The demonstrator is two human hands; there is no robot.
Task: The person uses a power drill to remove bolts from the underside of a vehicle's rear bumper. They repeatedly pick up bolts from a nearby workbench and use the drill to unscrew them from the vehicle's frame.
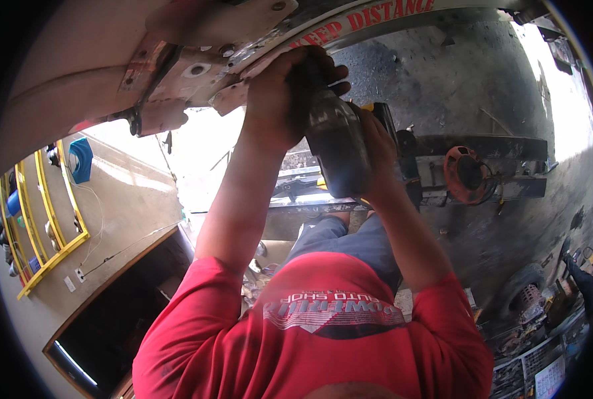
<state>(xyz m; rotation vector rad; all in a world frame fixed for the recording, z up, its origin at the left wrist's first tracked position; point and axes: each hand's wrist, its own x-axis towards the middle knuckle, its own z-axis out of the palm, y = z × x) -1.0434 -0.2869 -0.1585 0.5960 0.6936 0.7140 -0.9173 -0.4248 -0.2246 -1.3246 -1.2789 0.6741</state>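
Note:
In front of my chest, both hands are raised to a clear bottle (340,153) that holds dark contents and leans with its narrow end up and to the left. My left hand (278,100) is closed around that narrow end, its fingertips curled over the far side. Much of the neck is lost in dark shadow there. My right hand (379,156) wraps the right side of the bottle's body. Just beyond the right hand shows part of a black and yellow object (381,118), whose kind I cannot make out.
A vehicle's pale, worn underside with metal brackets (197,70) hangs close above my left hand; a lettered panel (363,23) runs along the top. At right, an orange-red round object (464,167) rests on a dark beam (529,146). A yellow rack (50,259) stands on the left wall.

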